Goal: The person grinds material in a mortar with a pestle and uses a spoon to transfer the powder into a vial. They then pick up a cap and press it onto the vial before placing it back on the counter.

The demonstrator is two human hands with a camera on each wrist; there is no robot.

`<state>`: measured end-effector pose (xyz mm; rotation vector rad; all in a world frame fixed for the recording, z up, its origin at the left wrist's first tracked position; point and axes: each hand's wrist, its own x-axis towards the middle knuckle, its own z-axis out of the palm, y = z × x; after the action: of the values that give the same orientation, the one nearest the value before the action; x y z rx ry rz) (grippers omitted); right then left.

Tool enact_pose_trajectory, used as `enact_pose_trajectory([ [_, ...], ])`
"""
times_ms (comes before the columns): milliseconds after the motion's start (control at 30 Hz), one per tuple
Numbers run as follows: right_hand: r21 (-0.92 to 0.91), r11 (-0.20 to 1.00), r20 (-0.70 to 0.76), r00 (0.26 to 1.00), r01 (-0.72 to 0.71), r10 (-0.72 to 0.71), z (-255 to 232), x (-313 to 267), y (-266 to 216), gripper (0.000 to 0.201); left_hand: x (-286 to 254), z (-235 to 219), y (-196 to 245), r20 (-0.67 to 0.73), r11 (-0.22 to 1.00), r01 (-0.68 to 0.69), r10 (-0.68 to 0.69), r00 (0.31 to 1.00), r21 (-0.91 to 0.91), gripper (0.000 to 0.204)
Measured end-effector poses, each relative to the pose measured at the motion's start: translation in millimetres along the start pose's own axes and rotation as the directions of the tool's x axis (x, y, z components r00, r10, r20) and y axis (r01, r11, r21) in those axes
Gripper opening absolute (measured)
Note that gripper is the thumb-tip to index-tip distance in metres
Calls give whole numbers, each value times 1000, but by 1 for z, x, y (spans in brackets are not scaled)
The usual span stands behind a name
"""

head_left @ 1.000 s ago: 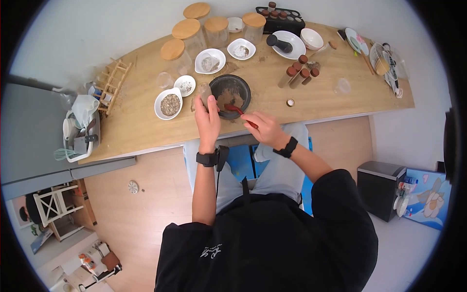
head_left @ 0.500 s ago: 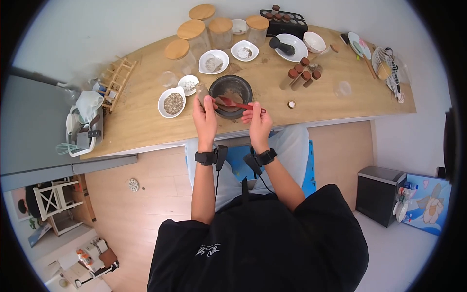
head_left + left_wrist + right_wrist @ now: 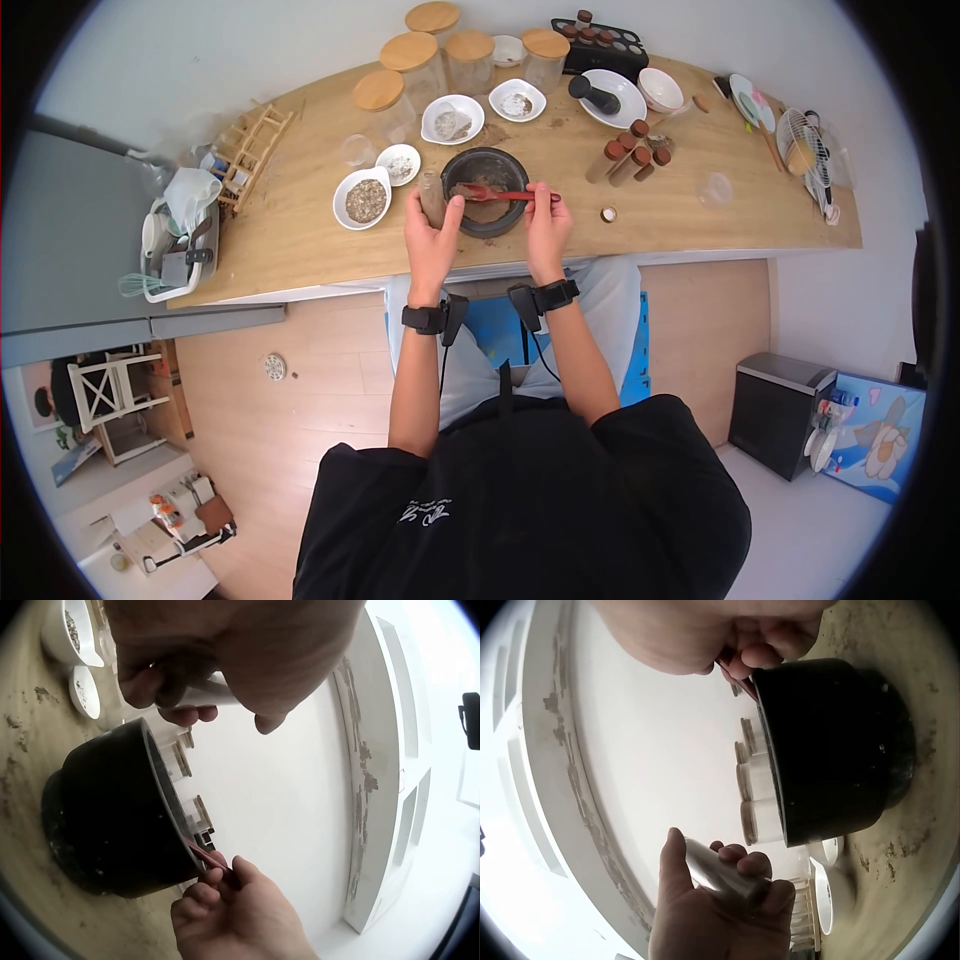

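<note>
In the head view my left hand (image 3: 432, 245) holds a small clear glass tube (image 3: 431, 198) upright at the left rim of a black mortar (image 3: 487, 231). My right hand (image 3: 547, 240) pinches the handle of a red spoon (image 3: 512, 195), which lies level across the mortar's opening with its bowl toward the tube. Brown powder (image 3: 490, 210) lies in the mortar. From the right wrist, the tube (image 3: 724, 877) shows with fingers wrapped round it and the thumb along its side. The left wrist view has the right hand (image 3: 236, 907) close by the mortar's rim.
White dishes of seasoning (image 3: 362, 200) stand left of the mortar, with wooden-lidded jars (image 3: 410, 55) behind. A dark pestle (image 3: 594, 95) rests in a white bowl (image 3: 627, 108). Several brown-capped tubes (image 3: 628, 160) and a small cap (image 3: 608, 214) are to the right.
The right hand has come from low at the mortar's right front, spoon in the powder, to beside its right rim. The spoon is now raised and level, pointing left at the tube.
</note>
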<state>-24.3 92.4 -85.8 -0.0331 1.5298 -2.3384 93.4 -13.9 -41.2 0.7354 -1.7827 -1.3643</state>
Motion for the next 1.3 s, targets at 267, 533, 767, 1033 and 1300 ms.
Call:
enact_pose_trajectory([
  [267,-3,999,-21,998,52,-52,-3,26,-24,37,1,3,-14,-20,999,-20,21,1000,42,35],
  [533,-13,997,7,998,70,-70,1,43,-73,37,-2,13,0,-42,981,-71,80,996,178,32],
  [767,-133,989,124,991,70,-53,5,55,-81,36,0,22,12,-63,965,-79,98,993,251,30],
  [1033,-266,939,530,847,218,-46,32,96,-125,32,4,21,19,-68,977,5,9,998,212,31],
  [1300,-249,710,854,495,658,-159,60,74,-174,26,7,23,24,-68,993,8,0,998,122,30],
])
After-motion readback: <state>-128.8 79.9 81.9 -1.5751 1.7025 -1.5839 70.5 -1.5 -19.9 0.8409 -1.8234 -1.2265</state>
